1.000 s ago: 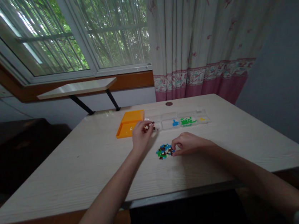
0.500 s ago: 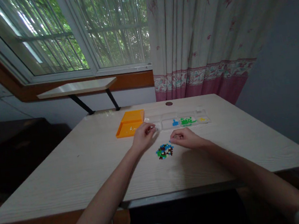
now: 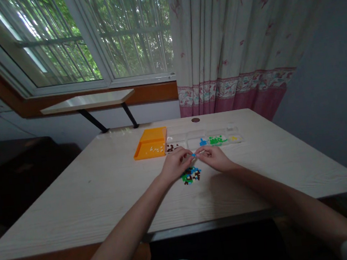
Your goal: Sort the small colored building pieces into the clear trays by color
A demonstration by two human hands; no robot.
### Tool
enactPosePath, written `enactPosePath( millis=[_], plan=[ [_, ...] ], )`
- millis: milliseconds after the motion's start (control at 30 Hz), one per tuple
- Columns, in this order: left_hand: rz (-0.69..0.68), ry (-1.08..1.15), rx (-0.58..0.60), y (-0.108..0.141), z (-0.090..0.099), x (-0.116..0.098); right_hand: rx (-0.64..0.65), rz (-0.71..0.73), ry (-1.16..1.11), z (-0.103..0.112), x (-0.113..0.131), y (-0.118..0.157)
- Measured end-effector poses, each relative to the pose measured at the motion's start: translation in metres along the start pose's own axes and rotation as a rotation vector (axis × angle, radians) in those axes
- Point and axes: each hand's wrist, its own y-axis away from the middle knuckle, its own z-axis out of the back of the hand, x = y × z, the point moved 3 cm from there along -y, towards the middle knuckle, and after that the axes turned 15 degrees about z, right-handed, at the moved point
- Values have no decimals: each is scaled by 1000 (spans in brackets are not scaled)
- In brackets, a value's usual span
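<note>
Blue piece point(image 3: 194, 155), one, pinched at fingertips of left hand point(image 3: 175, 163) and right hand point(image 3: 214, 158), mixed pile point(image 3: 192, 176) just nearside of the grip; probably light, stiff, easily dropped, best held by opposite edges.

Dim daylight from the window point(image 3: 134, 38) glints on the shelf point(image 3: 90, 100) and leaves a soft shadow by the right arm point(image 3: 278, 195) on the counter point(image 3: 75, 203), the lower corners dark, edges stretched, the small pieces point(image 3: 185, 178) too soft to separate

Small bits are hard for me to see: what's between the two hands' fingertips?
A blue piece, in the head view, lies between the fingertips of the left hand and right hand.
</note>
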Motion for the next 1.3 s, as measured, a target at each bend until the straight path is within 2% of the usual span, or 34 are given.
enactPosePath(
  millis=[167,467,600,767,900,1033,1300],
  plan=[
    [13,22,10,-1,1,0,4,105,261,6,10,2],
    [60,40,70,-3,-2,1,53,170,405,10,14,3],
    [91,31,140,-5,-4,5,-32,198,438,18,15,3],
    [8,24,386,-2,-7,4,-209,235,457,32,17,3],
    [-95,41,533,4,-9,-2,-290,262,452,36,16,4],
    [-108,-22,582,8,-10,-4,-297,276,456,35,15,4],
    [-88,-75,581,8,-9,-7,-314,263,450,36,14,4]
  ],
)
